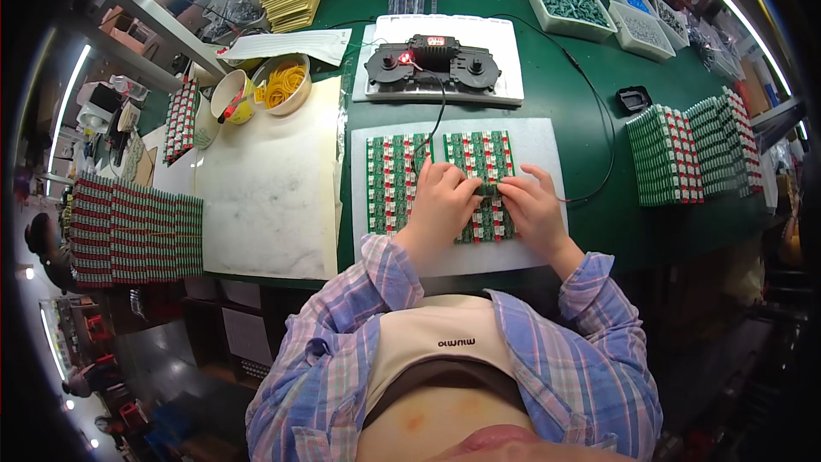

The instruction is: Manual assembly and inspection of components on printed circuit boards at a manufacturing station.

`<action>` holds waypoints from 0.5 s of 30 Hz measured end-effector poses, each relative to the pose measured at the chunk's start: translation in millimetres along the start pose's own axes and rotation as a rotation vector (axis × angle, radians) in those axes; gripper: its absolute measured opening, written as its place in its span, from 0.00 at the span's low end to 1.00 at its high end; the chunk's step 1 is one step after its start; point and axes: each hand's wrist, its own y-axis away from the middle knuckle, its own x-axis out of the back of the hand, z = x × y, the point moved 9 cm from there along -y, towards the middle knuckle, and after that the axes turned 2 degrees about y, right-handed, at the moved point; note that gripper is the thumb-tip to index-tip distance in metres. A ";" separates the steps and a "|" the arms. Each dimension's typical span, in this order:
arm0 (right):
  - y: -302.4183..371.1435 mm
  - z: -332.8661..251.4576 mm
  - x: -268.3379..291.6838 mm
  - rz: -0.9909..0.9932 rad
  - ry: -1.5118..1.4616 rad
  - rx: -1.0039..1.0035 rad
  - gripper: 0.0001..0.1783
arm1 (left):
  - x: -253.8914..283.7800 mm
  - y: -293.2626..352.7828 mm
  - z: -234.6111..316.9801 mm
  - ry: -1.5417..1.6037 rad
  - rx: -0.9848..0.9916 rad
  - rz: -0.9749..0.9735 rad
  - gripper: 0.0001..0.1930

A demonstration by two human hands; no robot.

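Two green circuit board panels with rows of red and white parts lie side by side on a white mat [539,154]. The left panel [389,180] is mostly bare of hands. My left hand [443,201] rests on the lower part of the right panel [483,158], fingers curled down onto it. My right hand [532,205] presses on the same panel's right edge. Between the two hands' fingertips sits a small dark part [487,191]; which hand pinches it I cannot tell. A thin black cable [438,116] runs from the boards up to a black device.
A black device with two round reels and a red light [432,60] sits on a white tray behind the mat. Stacks of finished green boards stand at right [693,150] and left [128,227]. A cream sheet [269,180], a bowl of yellow rubber bands [284,82], a yellow cup [231,94] and bins of parts [571,5] surround the work spot.
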 end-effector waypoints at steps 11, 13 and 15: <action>-8.8 -15.0 -2.1 -0.134 0.338 0.234 0.15 | 0.2 4.0 3.1 -0.060 0.003 0.017 0.10; -13.1 -0.3 -6.8 -0.142 0.228 0.181 0.14 | -1.1 -0.3 3.0 -0.083 -0.005 0.007 0.10; -14.1 4.7 -8.0 -0.144 0.169 0.158 0.14 | -0.1 -1.4 4.4 -0.101 -0.007 0.002 0.10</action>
